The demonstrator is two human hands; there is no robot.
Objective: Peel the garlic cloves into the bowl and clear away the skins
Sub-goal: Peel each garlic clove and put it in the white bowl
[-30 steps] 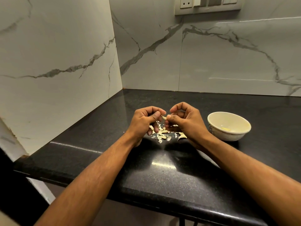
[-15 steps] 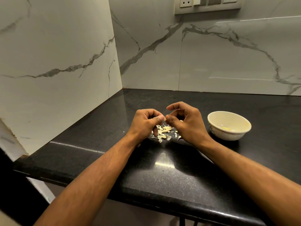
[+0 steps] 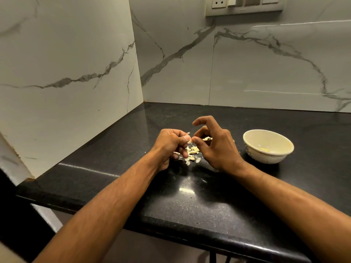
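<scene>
My left hand (image 3: 170, 144) and my right hand (image 3: 214, 147) meet over the black counter and pinch one small pale garlic clove (image 3: 190, 141) between their fingertips. The left fingers are curled round it; the right thumb and a finger nip its end while the right index finger lifts free. Under the hands lies a small heap of garlic skins (image 3: 191, 153). A cream bowl (image 3: 252, 149) stands to the right of my right hand, with a peeled clove (image 3: 264, 149) inside.
The black granite counter (image 3: 190, 196) runs into a corner of marble-tiled walls at the left and back. Its front edge lies close below my forearms. A switch and socket panel (image 3: 245, 5) hangs high on the back wall.
Both hands have stayed over the heap, working the clove. My right index finger has lifted up and away from the clove. A strip of skin shows by the right fingers.
</scene>
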